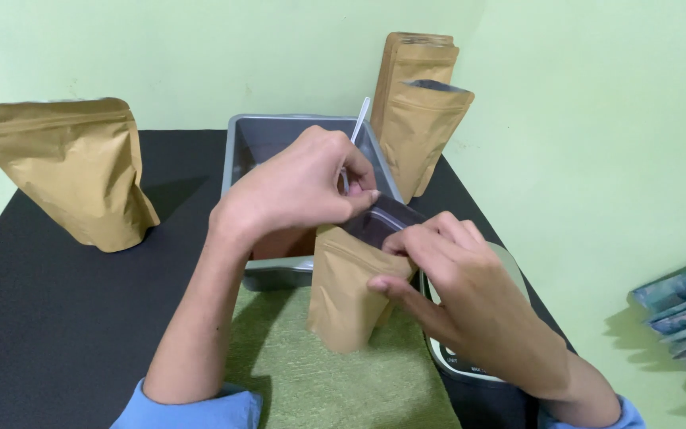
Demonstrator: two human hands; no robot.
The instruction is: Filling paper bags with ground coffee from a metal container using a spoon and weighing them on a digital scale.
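**Two hands at the mouth of a brown stand-up pouch**

In the centre of the frame, a small kraft paper pouch [347,290] stands upright on a green mat [319,381]. Its mouth is open and the dark inner lining is visible at the top. The left hand [299,187] is above the mouth of the pouch, with the fingers curled together; it seems to pinch the handle of a thin white plastic spoon [358,123], which points up and to the right. The bowl of the spoon is hidden behind the fingers. The right hand [458,290] holds the pouch from the right side: the thumb presses on the front of the pouch and the fingers pinch the upper edge of the mouth.

Just behind the hands there is a grey metal tray [236,155], rectangular, on a black table [65,318]. Under the right hand a digital scale [458,361] is partly visible. At the left of the frame a larger filled brown pouch [73,171] stands on the table, tilted a little. At the upper right, two more brown pouches [422,119] lean against the pale green wall [200,56], one in front of the other. Both sleeves are light blue.
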